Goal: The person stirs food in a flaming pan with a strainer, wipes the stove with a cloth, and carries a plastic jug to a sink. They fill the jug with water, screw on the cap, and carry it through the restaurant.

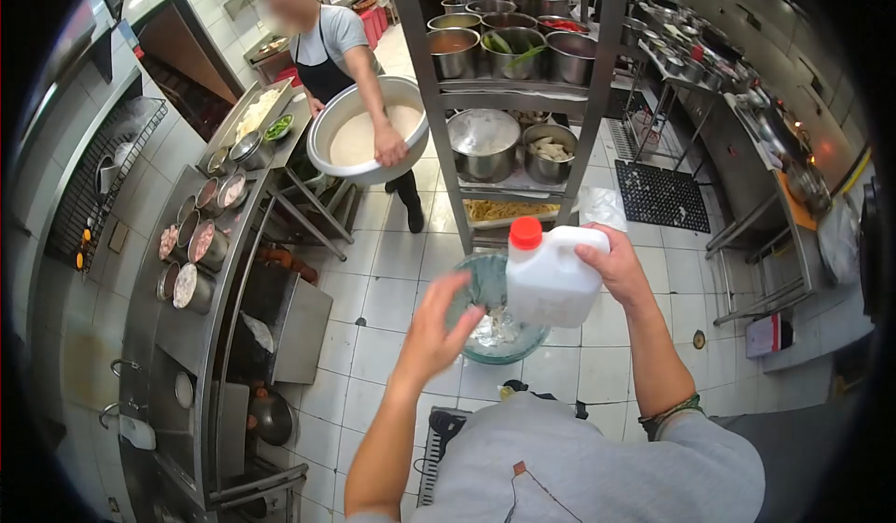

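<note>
My right hand grips the handle of a white plastic jug with a red screw cap on it. The jug is held up in front of me, nearly upright. To its left is my left hand, slightly blurred, fingers apart and holding nothing. Beneath both hands, a green see-through tub has some whitish stuff in it; the jug and my left hand hide part of it.
A co-worker at the left carries a large pale tub. A metal rack with pots stands straight ahead. Along the left runs a steel counter with several metal containers. Another steel table and a black floor mat are at right.
</note>
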### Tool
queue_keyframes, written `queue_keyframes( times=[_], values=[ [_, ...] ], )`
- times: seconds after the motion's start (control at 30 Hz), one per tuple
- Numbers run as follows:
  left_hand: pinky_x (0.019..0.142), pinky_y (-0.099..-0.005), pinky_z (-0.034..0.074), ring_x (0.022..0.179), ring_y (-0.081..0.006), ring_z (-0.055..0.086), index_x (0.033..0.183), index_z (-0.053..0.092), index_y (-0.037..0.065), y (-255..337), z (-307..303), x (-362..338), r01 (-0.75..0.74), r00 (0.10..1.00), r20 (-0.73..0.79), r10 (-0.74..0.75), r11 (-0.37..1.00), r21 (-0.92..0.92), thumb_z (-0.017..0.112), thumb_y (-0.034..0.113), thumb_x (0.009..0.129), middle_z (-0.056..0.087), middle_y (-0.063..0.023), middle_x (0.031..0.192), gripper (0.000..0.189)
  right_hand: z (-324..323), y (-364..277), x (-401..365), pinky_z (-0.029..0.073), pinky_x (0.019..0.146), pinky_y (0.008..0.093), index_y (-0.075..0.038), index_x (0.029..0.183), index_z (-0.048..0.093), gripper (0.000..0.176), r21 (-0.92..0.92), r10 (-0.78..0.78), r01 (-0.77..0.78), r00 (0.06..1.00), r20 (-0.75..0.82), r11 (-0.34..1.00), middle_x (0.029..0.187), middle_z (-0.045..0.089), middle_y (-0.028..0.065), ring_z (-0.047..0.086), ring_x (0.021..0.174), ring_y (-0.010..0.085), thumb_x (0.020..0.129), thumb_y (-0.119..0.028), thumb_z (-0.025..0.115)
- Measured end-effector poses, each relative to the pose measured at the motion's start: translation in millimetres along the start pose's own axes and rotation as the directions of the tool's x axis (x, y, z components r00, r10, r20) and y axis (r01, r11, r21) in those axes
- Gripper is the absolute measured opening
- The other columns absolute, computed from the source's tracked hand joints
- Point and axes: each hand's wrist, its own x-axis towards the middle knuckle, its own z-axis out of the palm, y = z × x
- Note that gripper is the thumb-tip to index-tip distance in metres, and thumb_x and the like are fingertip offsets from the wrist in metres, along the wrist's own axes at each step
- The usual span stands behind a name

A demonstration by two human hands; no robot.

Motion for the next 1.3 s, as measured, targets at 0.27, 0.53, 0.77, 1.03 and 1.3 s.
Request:
queue_keyframes(
  times=[0.27,0.53,0.77,1.03,1.3],
  values=[
    [0.074,-0.0256,0.050,0.081,-0.0115,0.064,0.102,0.066,-0.002,62.8,62.7,82.8,0.035,0.999,0.038,-0.021,0.911,-0.411,0.063,0.014,0.092,0.070,-0.0069,0.086,0.019,-8.0,-15.4,-28.5,0.051,0.078,0.0269,0.000,0.110,0.062,0.032,0.142,-0.072,0.043,0.975,0.208,0.989,0.098,0.066,0.0045,0.062,0.088,0.0109,0.087,-0.018,0.074],
    [0.063,-0.0262,0.048,0.067,-0.0113,0.063,0.089,0.064,0.000,37.0,89.1,80.2,0.143,0.958,-0.192,-0.213,0.935,-0.324,0.055,0.017,0.097,0.067,-0.0070,0.072,0.021,13.6,9.8,-28.8,0.051,0.075,0.0279,-0.001,0.105,0.062,0.030,0.068,0.050,-0.056,0.995,0.087,0.996,0.095,0.067,0.0060,0.062,0.085,0.0114,0.086,-0.020,0.075],
    [0.059,-0.0268,0.046,0.061,-0.0107,0.057,0.087,0.060,0.001,31.2,84.2,60.1,0.207,0.899,-0.372,-0.231,0.973,-0.104,0.057,0.021,0.099,0.066,-0.0067,0.069,0.024,29.8,27.0,-0.8,0.047,0.090,0.0317,-0.006,0.090,0.052,0.026,-0.076,0.090,-0.076,0.972,0.218,0.994,0.118,0.061,0.0106,0.057,0.103,0.0155,0.078,-0.007,0.075],
    [0.056,-0.0323,0.048,0.058,-0.0201,0.061,0.086,0.060,0.001,20.1,57.5,36.7,0.121,0.839,-0.542,-0.050,0.988,0.096,0.065,0.011,0.092,0.064,-0.0116,0.070,0.012,85.9,44.1,-0.3,0.046,0.095,0.0330,-0.006,0.102,0.052,0.031,-0.056,0.049,-0.040,0.986,0.161,0.998,0.119,0.059,0.0108,0.056,0.112,0.0200,0.076,-0.001,0.068],
    [0.060,-0.0368,0.050,0.062,-0.0248,0.064,0.089,0.061,0.001,-38.3,-14.9,-25.8,0.354,0.684,-0.691,-0.232,0.935,0.036,0.066,0.013,0.091,0.065,-0.0133,0.072,0.013,84.0,114.4,16.1,0.048,0.092,0.0376,-0.006,0.131,0.049,0.050,-0.373,0.057,0.069,0.947,0.317,0.925,0.124,0.054,0.0176,0.059,0.107,0.0289,0.081,0.001,0.053]
  ],
)
